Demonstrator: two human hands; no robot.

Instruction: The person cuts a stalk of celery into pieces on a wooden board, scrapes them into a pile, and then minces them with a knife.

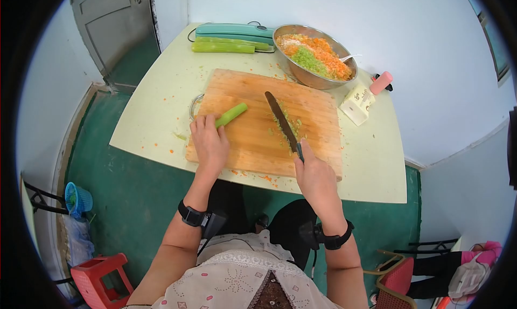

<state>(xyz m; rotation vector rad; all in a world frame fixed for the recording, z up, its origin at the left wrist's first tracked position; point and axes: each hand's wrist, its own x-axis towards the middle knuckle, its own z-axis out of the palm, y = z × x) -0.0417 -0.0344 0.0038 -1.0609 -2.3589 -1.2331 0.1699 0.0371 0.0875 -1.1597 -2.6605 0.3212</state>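
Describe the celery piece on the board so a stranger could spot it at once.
On the pale table, find the wooden board. At its left end lies a short green celery piece, one end under the left hand. Unlike the long stalks at the table's far edge, it is short and on the board.

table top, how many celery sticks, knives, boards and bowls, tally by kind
celery sticks: 3, one under the left hand, two at the back
knife: 1, in the right hand
cutting board: 1
metal bowl: 1
total: 6
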